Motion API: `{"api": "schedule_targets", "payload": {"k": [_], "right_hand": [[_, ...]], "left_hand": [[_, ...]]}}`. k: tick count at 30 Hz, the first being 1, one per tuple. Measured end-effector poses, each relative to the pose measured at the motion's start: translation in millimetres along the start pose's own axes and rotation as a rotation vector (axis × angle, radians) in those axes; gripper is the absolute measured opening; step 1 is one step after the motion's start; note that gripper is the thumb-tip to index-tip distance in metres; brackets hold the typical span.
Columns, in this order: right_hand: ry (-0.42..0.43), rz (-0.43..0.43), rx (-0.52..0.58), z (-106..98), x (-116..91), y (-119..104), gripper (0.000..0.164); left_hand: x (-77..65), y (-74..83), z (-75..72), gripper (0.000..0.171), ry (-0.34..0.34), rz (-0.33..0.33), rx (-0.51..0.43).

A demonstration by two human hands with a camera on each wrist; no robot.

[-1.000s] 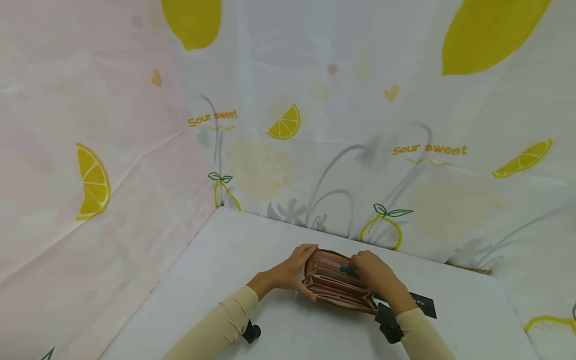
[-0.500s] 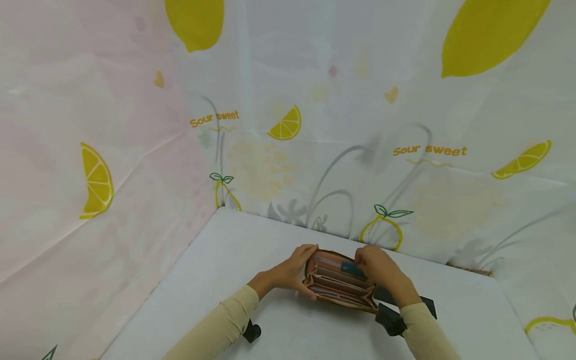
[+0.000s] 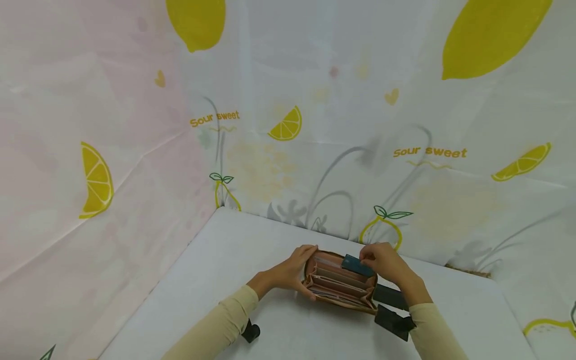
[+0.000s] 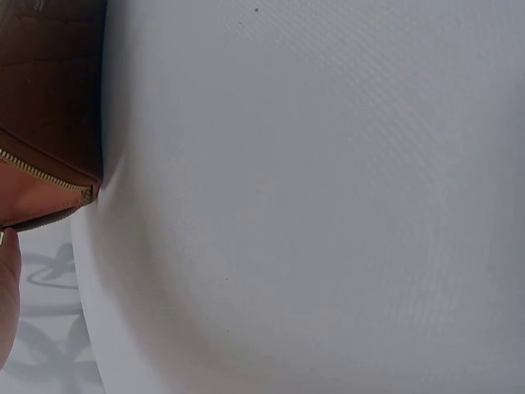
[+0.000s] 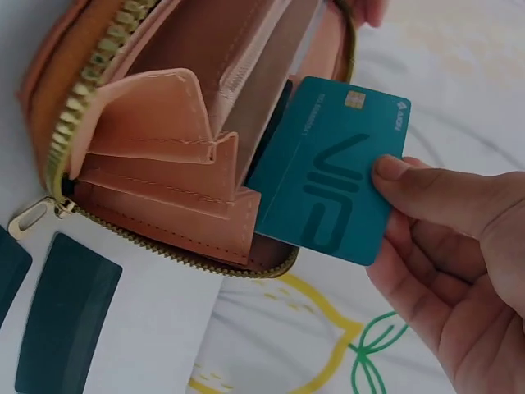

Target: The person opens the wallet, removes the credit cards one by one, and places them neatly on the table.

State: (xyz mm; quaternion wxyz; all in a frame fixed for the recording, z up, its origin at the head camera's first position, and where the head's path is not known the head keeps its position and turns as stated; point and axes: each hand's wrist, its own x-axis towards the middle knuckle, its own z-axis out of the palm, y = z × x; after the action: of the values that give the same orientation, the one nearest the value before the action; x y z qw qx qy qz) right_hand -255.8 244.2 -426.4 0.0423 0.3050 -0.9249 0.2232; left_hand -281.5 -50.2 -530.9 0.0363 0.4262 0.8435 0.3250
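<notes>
A brown zip-around wallet (image 3: 339, 295) stands open on the white table, its pink-tan compartments facing up. My left hand (image 3: 290, 272) grips its left end, thumb at the near side and fingers at the far side; in the left wrist view only a fingertip (image 4: 8, 279) shows beside the zipper. Between thumb and fingers my right hand (image 5: 459, 246) pinches a teal bank card (image 5: 328, 172) with a chip and "VIP" lettering. Most of the card is out of the wallet's far compartment, and its lower edge lies behind the pink dividers (image 5: 221, 197).
Two dark cards lie on the table right of the wallet, one dark card (image 5: 66, 320) close to the zipper pull (image 5: 33, 215). A black wrist camera (image 3: 251, 331) sits under the left sleeve. A lemon-print cloth (image 3: 288, 175) hangs behind the table (image 3: 252, 230).
My right hand has moved up and to the right, drawing the teal card further out of the wallet. The left hand and the wallet have stayed in place.
</notes>
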Motion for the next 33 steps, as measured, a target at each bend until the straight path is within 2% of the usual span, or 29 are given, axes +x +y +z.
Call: {"api": "schedule_targets", "payload": {"k": [7, 15, 20, 26, 33], "right_hand": [[-0.017, 0.039, 0.03, -6, -5, -3, 0.01], [-0.009, 0.079, 0.029, -26, -17, -4, 0.01], [-0.02, 0.087, 0.025, -37, -34, 4, 0.009], [-0.09, 0.128, 0.062, -47, -60, 11, 0.009], [-0.147, 0.14, 0.061, -54, -91, 24, 0.015]], "left_hand": [[2.5, -0.6, 0.3, 0.132, 0.0, 0.015, -0.002], [2.0, -2.0, 1.6, 0.132, -0.002, 0.014, -0.014], [1.0, -1.4, -0.6, 0.132, -0.001, 0.013, -0.001], [2.4, -0.9, -2.6, 0.131, 0.001, 0.022, -0.004], [3.0, 0.5, -2.8, 0.131, -0.016, -0.014, -0.019]]}}
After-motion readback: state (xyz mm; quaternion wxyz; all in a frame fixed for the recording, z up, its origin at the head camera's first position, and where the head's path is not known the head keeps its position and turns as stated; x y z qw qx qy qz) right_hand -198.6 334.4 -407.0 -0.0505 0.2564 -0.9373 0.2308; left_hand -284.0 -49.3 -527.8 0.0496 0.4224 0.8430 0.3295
